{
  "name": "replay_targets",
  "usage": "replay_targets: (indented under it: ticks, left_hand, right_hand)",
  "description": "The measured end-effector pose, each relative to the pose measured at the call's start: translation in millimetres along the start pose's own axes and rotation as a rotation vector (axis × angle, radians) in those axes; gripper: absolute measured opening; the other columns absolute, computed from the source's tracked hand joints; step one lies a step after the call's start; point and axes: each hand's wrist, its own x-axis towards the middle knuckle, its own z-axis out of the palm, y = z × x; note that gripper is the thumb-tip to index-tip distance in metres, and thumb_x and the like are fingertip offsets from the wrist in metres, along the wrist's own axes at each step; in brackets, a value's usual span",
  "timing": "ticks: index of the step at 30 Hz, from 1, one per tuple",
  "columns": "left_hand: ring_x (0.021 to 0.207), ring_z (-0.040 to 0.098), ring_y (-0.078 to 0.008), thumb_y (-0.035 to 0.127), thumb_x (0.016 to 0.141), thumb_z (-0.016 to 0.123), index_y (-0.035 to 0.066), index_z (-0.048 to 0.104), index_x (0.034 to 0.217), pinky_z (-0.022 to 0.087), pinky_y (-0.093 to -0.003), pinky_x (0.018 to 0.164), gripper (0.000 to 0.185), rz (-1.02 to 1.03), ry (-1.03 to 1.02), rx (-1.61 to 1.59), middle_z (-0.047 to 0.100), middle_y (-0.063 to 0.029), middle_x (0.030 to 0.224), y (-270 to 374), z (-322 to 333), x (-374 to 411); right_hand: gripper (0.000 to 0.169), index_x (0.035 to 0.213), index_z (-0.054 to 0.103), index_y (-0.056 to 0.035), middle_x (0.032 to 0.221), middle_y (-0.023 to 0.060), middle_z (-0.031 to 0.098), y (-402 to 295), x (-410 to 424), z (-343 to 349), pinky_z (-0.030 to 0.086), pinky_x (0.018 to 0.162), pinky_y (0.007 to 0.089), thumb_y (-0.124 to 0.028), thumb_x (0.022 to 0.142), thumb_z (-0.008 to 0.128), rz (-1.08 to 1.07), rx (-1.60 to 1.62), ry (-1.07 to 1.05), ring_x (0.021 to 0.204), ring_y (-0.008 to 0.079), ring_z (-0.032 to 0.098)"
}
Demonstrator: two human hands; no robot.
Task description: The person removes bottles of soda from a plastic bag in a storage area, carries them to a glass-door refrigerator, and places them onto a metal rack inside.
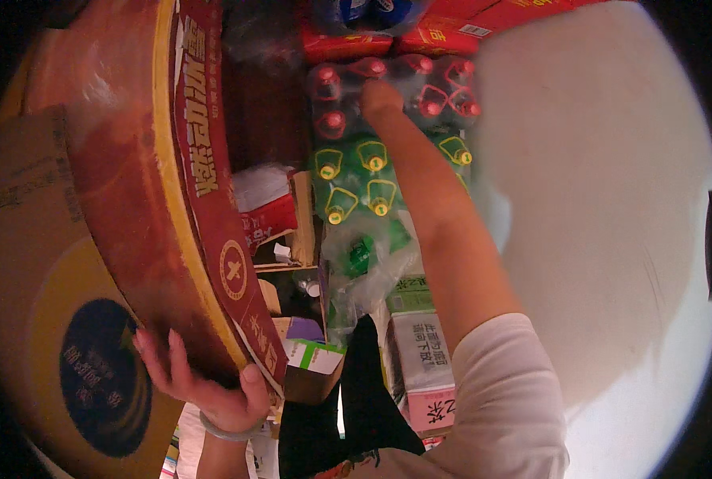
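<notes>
My left hand (212, 398), with a grey band at the wrist, grips the lower corner of a large red-brown carton (110, 149). Its thumb lies on the yellow edge while the fingers spread along the broad side. Stretched far ahead, my right hand (383, 100) is among red-capped bottles (432, 102) in a clear-wrapped pack. The fingers are blurred and hidden, so I cannot tell whether they hold a bottle. Directly nearer to me stand green bottles with yellow caps and carry loops (375, 161), also wrapped in film.
Crumpled clear plastic film (374, 269) lies over more green bottles. A stack of printed cartons (422, 353) stands beside my right arm. At the left is a brown cardboard box (27, 239); a pale smooth surface (583, 209) borders the right. Red boxes (440, 39) sit at the far end.
</notes>
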Motion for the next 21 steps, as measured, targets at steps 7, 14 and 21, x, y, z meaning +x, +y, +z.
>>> replay_targets:
  ticks: [7,14,21]
  left_hand:
    - [0.138,0.017,-0.0415,0.050,0.091,0.045,-0.004,0.022,0.141,0.021,-0.0524,0.111,0.076,-0.061,-0.052,0.016,0.011,-0.0264,0.147,5,-2,-1]
    - [0.138,0.016,-0.0428,0.053,0.090,0.043,-0.004,0.021,0.141,0.023,-0.0529,0.110,0.079,-0.048,-0.060,0.020,0.009,-0.0289,0.147,-1,-1,-3]
    - [0.136,0.017,-0.0457,0.062,0.082,0.045,0.000,0.029,0.139,0.022,-0.0571,0.109,0.086,-0.091,-0.024,-0.005,0.014,-0.0316,0.145,-6,5,-12]
  right_hand:
    - [0.030,0.112,0.066,-0.0090,0.119,0.0149,0.062,-14,22,3,0.052,0.087,0.0428,-0.014,0.086,0.052,-0.012,-0.246,-0.141,0.108,0.0302,0.061]
    - [0.030,0.110,0.067,-0.0100,0.118,0.0147,0.063,-31,4,1,0.053,0.066,0.0593,-0.013,0.084,0.054,-0.045,-0.250,-0.133,0.104,0.0347,0.063]
    - [0.024,0.098,0.069,-0.0071,0.106,0.0172,0.066,-18,15,19,0.054,0.065,0.0577,-0.013,0.083,0.052,-0.084,-0.198,0.035,0.094,0.0380,0.065]
